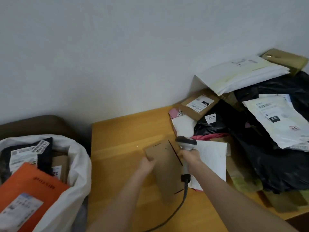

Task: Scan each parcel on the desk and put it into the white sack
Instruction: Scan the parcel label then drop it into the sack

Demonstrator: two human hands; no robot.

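Left hand [147, 163] grips flat cardboard parcel [167, 171]; right hand [190, 156] holds grey scanner [186, 144].

a black patch printed "010", seen upside down, sits on the label of the brown box [199, 104] and on the white mailer [275, 119]. a white sticker [210, 118] on the black bag [215, 128] reads roughly "2019". the print on the orange parcel [31, 188] is too blurred to read.

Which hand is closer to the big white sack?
The left. The left hand holds the cardboard parcel to the right of the white sack; the right hand grips the scanner farther right, beyond that parcel.
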